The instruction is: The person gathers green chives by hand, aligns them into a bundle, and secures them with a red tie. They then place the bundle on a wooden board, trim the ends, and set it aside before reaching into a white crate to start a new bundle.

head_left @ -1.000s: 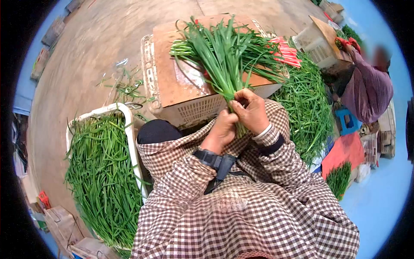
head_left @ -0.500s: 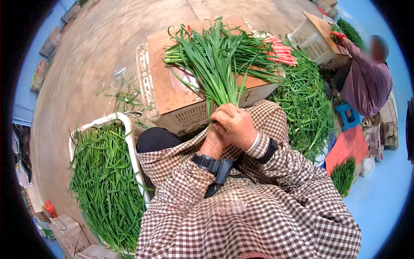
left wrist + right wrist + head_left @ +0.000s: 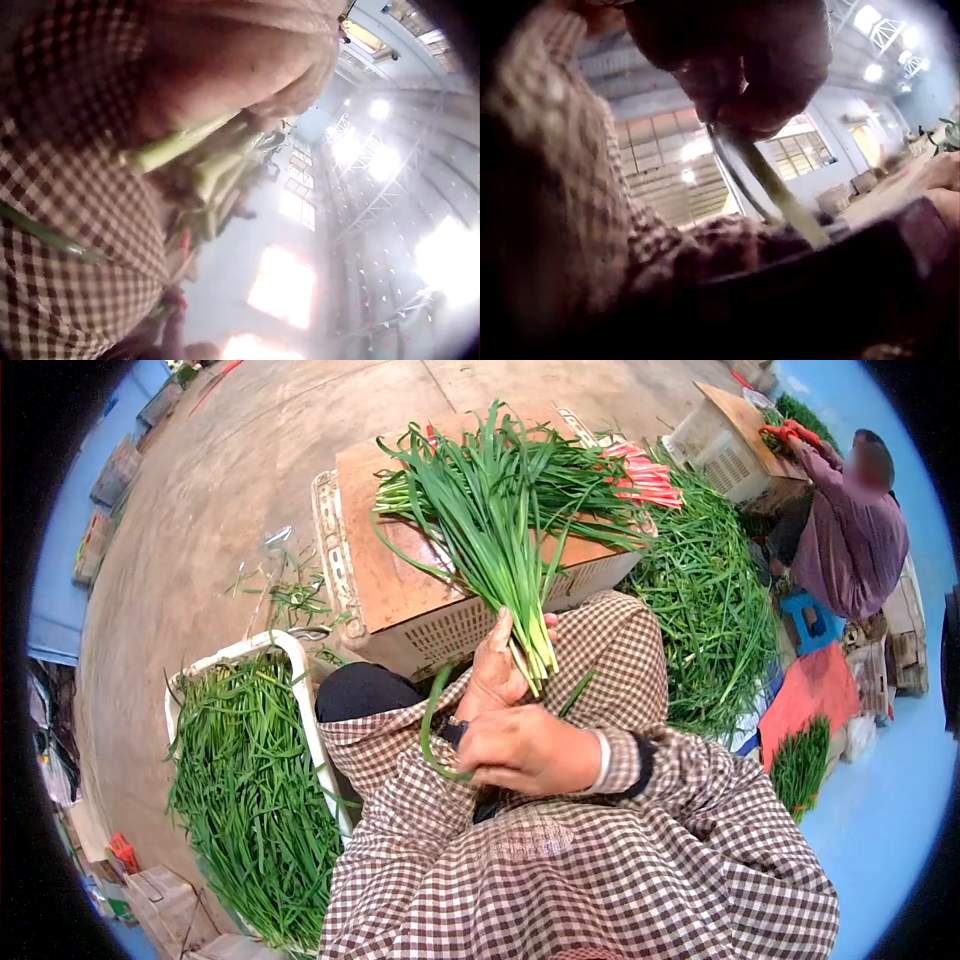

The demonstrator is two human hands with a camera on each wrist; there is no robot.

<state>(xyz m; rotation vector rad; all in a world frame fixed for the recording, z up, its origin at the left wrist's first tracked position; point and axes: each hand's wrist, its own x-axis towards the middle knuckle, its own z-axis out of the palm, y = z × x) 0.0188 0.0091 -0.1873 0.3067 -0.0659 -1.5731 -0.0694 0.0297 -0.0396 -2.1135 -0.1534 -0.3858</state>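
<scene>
In the head view my left hand [image 3: 493, 672] grips a bunch of garlic chives [image 3: 515, 575] near its pale cut ends, thumb on the near side and fingertips showing beyond. The leaves fan out away from me over the board. Closer to my body, my right hand [image 3: 535, 750] pinches a loose chive leaf [image 3: 430, 730], which curves up to the left of the fingers. In the right wrist view this leaf [image 3: 780, 196] hangs from the dark fingertips. The left wrist view shows pale stalk ends [image 3: 169, 150] sticking out below the left hand.
More chives lie across a brown board [image 3: 385, 595] on a white crate, beside red-and-white strips [image 3: 645, 475]. A white basket [image 3: 305, 680] full of chives stands at left; a loose heap [image 3: 715, 590] lies at right. Another person [image 3: 850, 540] sits at upper right.
Both hands were together round the stalks. My right hand has come away toward my body with a loose leaf, while the left hand keeps the bunch, its cut ends now showing.
</scene>
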